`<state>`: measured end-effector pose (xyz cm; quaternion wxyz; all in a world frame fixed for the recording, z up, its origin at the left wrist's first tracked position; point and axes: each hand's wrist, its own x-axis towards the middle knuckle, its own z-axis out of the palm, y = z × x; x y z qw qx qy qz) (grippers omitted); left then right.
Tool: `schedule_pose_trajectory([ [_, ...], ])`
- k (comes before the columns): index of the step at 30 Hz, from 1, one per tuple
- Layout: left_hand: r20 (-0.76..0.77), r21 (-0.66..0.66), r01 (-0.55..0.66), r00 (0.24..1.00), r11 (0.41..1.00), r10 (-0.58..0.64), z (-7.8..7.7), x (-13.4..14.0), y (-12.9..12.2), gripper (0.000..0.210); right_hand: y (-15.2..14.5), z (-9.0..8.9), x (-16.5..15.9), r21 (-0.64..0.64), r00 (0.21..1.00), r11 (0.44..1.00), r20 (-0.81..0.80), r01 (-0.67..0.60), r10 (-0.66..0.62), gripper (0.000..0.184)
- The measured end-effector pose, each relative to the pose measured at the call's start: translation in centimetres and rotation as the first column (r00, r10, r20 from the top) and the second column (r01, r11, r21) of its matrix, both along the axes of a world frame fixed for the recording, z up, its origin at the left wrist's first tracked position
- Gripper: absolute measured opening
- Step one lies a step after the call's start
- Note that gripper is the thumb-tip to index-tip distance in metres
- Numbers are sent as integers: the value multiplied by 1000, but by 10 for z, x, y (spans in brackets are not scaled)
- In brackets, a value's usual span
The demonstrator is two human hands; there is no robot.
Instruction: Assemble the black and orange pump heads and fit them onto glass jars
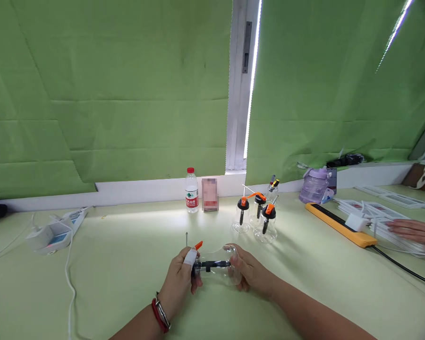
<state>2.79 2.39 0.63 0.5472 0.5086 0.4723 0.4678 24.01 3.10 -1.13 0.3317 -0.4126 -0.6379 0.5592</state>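
Observation:
A clear glass dispenser bottle (220,277) lies sideways between my hands above the table. A black stem runs inside it from the black cap. My left hand (179,274) is closed around the cap end, where an orange lever (199,245) and a thin metal rod (186,239) stick out. White tape wraps a finger of this hand. My right hand (253,271) grips the bottle's rounded base. Farther back, several similar glass bottles (265,234) stand upright, some with black caps and orange levers.
A water bottle (191,193) and a blurred pink box (210,196) stand by the wall. At right are a purple jug (313,185), an orange power strip (340,225) and a co-worker's hand (414,231) on white sheets. A white cable (70,278) crosses the left side.

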Motion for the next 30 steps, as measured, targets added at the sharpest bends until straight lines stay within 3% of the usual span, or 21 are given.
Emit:
schedule_pose_trajectory([
  [8,112,-20,-101,988,995,102,0,-5,6,35,0,4,4,194,983,978,-146,-81,110,83],
  [14,36,35,-59,998,998,58,-3,-3,2,36,3,-4,5,32,985,999,-169,-37,42,74],
  [19,-4,43,-35,999,998,35,0,-3,0,37,4,-3,3,-13,996,999,-82,-41,40,63],
  [24,-2,12,-43,999,999,43,-2,-7,6,36,2,4,7,67,995,995,-62,-69,73,62],
  [27,35,-13,-86,996,996,86,-3,-7,8,37,2,6,10,150,991,986,-103,-73,89,76],
  [30,62,-27,-89,994,996,90,-2,-5,6,36,3,5,11,146,986,986,-133,-85,105,77],
])
